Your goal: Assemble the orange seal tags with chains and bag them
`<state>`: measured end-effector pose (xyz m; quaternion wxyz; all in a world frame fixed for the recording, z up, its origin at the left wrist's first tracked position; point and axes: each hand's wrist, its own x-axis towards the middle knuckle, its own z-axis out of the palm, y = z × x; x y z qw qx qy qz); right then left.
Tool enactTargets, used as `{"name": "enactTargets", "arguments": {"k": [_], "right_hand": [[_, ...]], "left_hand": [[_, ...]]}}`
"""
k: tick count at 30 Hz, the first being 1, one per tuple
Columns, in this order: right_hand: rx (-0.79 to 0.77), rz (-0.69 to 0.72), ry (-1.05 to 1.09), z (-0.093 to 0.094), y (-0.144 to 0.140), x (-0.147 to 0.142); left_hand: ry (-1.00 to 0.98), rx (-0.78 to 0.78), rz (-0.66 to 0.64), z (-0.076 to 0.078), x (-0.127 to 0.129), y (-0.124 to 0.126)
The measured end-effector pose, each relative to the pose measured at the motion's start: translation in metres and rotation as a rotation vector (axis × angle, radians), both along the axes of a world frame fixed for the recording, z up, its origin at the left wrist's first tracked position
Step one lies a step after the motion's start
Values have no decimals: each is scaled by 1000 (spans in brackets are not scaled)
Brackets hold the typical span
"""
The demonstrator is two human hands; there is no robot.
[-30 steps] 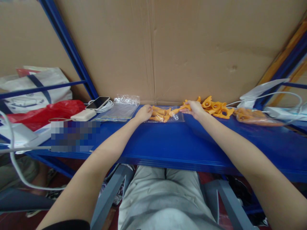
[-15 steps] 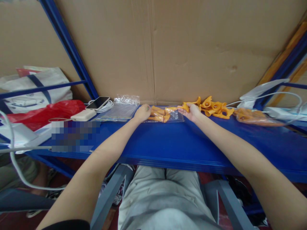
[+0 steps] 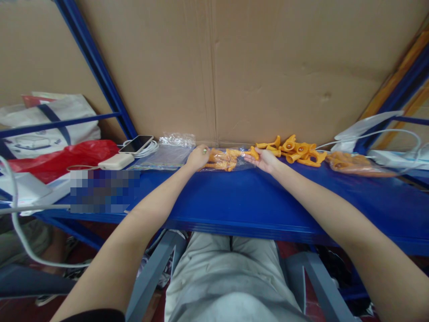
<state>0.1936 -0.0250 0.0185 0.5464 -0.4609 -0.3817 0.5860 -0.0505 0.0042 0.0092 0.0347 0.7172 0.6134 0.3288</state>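
A clear plastic bag (image 3: 228, 160) with several orange plastic nozzle-like parts inside lies at the back of the blue shelf (image 3: 234, 201), slightly lifted. My left hand (image 3: 197, 156) grips the bag's left end. My right hand (image 3: 266, 158) holds its right end, fingers curled by an orange part at the bag's opening. A loose pile of the same orange parts (image 3: 295, 150) lies just right of my right hand.
Another filled bag of orange parts (image 3: 351, 163) sits farther right beside white cables (image 3: 402, 147). Empty clear bags (image 3: 170, 154), a phone (image 3: 137, 144), a white power bank (image 3: 116, 162) and a red bag (image 3: 56, 156) lie to the left. A cardboard wall (image 3: 268, 67) stands behind.
My right hand pulled back from the loose pile to the bag's right end. Both hands have raised the bag a little off the shelf.
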Motion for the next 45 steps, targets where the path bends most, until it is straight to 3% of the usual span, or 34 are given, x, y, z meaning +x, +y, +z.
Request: {"name": "enactTargets", "arguments": {"k": [11, 19, 27, 36, 45], "right_hand": [[-32, 227, -179, -6, -7, -4], [-28, 240, -206, 0, -10, 2], [-57, 351, -244, 1, -13, 3], [71, 409, -451, -5, -5, 5], [140, 402, -502, -5, -9, -2]], "left_hand": [[-27, 14, -24, -1, -1, 2], [-122, 6, -54, 0, -2, 9], [-247, -80, -108, -2, 1, 10], [-86, 36, -141, -4, 3, 6], [-95, 43, -136, -2, 4, 4]]}}
